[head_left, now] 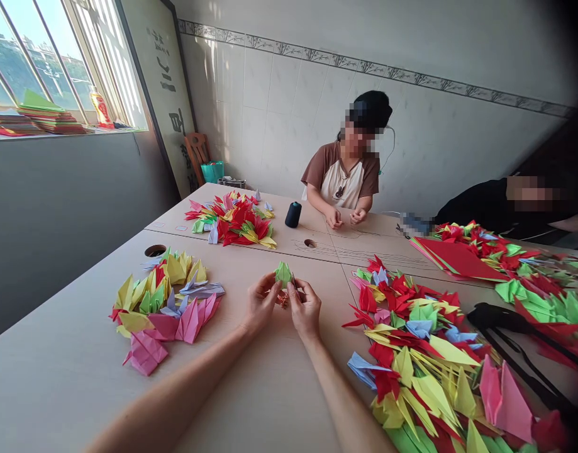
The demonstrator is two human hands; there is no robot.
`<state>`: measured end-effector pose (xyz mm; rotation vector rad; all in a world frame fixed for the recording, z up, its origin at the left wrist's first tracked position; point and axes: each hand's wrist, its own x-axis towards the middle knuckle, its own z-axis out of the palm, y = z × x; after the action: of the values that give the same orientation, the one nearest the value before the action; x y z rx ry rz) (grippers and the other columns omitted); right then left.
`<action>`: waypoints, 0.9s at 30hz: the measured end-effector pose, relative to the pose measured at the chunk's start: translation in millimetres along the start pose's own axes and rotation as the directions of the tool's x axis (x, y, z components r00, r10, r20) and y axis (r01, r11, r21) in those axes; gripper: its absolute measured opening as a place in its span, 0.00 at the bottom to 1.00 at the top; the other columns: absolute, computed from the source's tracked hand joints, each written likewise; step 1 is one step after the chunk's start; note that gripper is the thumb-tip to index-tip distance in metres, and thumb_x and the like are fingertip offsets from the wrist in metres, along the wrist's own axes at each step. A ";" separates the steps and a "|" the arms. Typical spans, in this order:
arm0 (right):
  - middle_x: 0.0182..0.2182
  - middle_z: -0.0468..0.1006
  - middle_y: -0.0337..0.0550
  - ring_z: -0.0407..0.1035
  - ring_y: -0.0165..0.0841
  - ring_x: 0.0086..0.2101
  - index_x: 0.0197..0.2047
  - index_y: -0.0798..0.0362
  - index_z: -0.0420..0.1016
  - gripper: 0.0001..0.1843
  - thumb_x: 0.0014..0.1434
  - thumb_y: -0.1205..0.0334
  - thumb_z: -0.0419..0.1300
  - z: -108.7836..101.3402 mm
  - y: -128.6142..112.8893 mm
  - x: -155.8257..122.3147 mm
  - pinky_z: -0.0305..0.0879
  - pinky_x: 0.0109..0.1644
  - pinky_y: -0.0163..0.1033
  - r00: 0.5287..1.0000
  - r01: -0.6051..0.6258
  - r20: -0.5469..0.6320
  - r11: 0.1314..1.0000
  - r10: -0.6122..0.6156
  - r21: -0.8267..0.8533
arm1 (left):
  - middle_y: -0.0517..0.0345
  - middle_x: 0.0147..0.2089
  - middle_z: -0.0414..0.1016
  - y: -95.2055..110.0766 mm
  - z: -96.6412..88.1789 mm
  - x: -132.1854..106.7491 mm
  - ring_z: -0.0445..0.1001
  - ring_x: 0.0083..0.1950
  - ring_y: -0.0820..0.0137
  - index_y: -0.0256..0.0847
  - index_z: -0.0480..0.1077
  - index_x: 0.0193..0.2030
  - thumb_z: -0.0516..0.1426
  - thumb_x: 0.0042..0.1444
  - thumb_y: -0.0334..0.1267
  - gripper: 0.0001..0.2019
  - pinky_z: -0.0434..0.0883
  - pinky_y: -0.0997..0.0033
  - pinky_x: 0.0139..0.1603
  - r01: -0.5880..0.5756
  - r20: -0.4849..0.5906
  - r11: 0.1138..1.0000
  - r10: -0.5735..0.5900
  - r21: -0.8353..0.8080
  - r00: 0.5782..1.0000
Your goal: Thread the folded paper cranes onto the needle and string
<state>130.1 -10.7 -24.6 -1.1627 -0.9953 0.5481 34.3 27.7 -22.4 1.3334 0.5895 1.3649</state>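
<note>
At centre frame, the left hand (261,303) and right hand (305,308) pinch a green paper fold (283,274) by its lower edge. It looks light, flimsy and easily crushed, best held at its stiffer creases.

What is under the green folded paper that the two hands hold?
Directly below the green folded paper, between the left hand and the right hand, a small red-orange thing shows above the table. The fingers cover part of it, so its shape cannot be told.
</note>
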 end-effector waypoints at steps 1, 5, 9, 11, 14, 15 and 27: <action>0.22 0.75 0.40 0.69 0.28 0.17 0.39 0.57 0.72 0.19 0.55 0.48 0.58 0.0 -0.4 0.0 0.68 0.20 0.32 1.000 0.003 -0.002 1.000 -0.003 -0.005 | 0.56 0.33 0.75 -0.4 -0.1 0.0 0.73 0.26 0.75 0.37 0.70 0.45 0.58 0.54 0.43 0.15 0.73 0.77 0.22 0.000 -0.004 1.000 0.000 -0.001 1.000; 0.21 0.75 0.39 0.68 0.28 0.17 0.40 0.57 0.72 0.20 0.56 0.48 0.57 0.0 -0.8 0.1 0.67 0.21 0.32 1.000 0.010 -0.008 0.999 -0.011 -0.030 | 0.55 0.34 0.75 -2.7 -0.3 0.4 0.73 0.26 0.74 0.37 0.70 0.45 0.58 0.53 0.43 0.15 0.72 0.76 0.23 0.009 -0.006 1.000 -0.009 -0.018 1.000; 0.21 0.75 0.39 0.69 0.29 0.17 0.40 0.57 0.72 0.19 0.56 0.48 0.58 -0.2 0.2 0.3 0.67 0.21 0.32 1.000 0.016 -0.017 0.999 -0.017 -0.036 | 0.55 0.34 0.75 -4.0 -0.5 0.6 0.73 0.25 0.74 0.37 0.69 0.45 0.58 0.53 0.44 0.16 0.72 0.76 0.22 0.010 -0.009 1.000 -0.010 -0.028 1.000; 0.21 0.75 0.39 0.69 0.29 0.17 0.39 0.57 0.72 0.18 0.56 0.49 0.58 -0.4 0.3 0.3 0.67 0.21 0.32 1.000 0.017 -0.023 0.999 -0.017 -0.035 | 0.56 0.34 0.75 -4.0 -0.8 0.7 0.73 0.25 0.74 0.37 0.69 0.45 0.58 0.53 0.44 0.16 0.72 0.76 0.22 0.008 -0.011 1.000 -0.008 -0.028 1.000; 0.22 0.75 0.39 0.69 0.29 0.17 0.39 0.57 0.72 0.18 0.56 0.49 0.58 -0.7 -0.1 0.0 0.67 0.21 0.32 1.000 0.014 -0.022 1.000 -0.014 -0.026 | 0.56 0.33 0.75 -2.9 -0.9 0.9 0.73 0.25 0.74 0.37 0.69 0.45 0.58 0.53 0.43 0.15 0.72 0.76 0.22 0.010 -0.013 0.999 -0.010 -0.033 1.000; 0.22 0.75 0.39 0.69 0.29 0.18 0.39 0.57 0.72 0.18 0.56 0.50 0.58 -0.8 -0.1 0.0 0.68 0.22 0.32 1.000 0.012 -0.017 1.000 -0.012 -0.019 | 0.56 0.34 0.75 -2.3 -0.8 0.9 0.73 0.25 0.74 0.37 0.69 0.45 0.58 0.53 0.43 0.15 0.72 0.76 0.22 0.012 -0.015 0.999 -0.012 -0.035 1.000; 0.19 0.73 0.37 0.69 0.28 0.18 0.38 0.56 0.70 0.18 0.55 0.48 0.59 -1.7 -3.3 3.7 0.66 0.21 0.31 0.997 -0.057 0.044 0.998 0.056 0.023 | 0.60 0.29 0.71 3.2 1.3 0.3 0.72 0.23 0.75 0.37 0.69 0.41 0.59 0.52 0.44 0.13 0.72 0.76 0.22 0.044 0.009 0.996 -0.043 -0.076 0.999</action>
<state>132.9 -9.7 -20.3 -1.1642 -0.9921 0.6316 34.5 26.6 -19.1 1.2565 0.5532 1.3338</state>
